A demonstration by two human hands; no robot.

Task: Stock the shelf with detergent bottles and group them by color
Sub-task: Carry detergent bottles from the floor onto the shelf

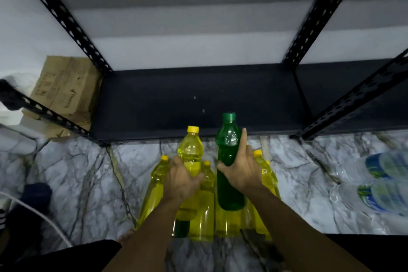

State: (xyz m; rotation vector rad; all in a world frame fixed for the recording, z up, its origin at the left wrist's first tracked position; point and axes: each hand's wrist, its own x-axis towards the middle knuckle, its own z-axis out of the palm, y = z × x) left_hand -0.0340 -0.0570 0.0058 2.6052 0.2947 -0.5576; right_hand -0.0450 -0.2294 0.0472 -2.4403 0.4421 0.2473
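Observation:
My left hand [183, 178] grips a yellow bottle [190, 150] with a yellow cap, lifted above the floor. My right hand [241, 170] holds a green bottle [228, 146] with a green cap around its middle, index finger stretched up along its side. Both bottles are upright, just in front of the black bottom shelf [198, 99], which holds nothing. Below my hands several yellow bottles [204, 212] stand clustered on the marble floor. Another green bottle [181, 228] shows partly under my left forearm.
Perforated black shelf posts rise at left [66, 20] and right [318, 17]. A cardboard box [64, 90] sits left of the rack. Clear water bottles with blue labels [384, 183] lie on the floor at right. A white cable [44, 218] runs at lower left.

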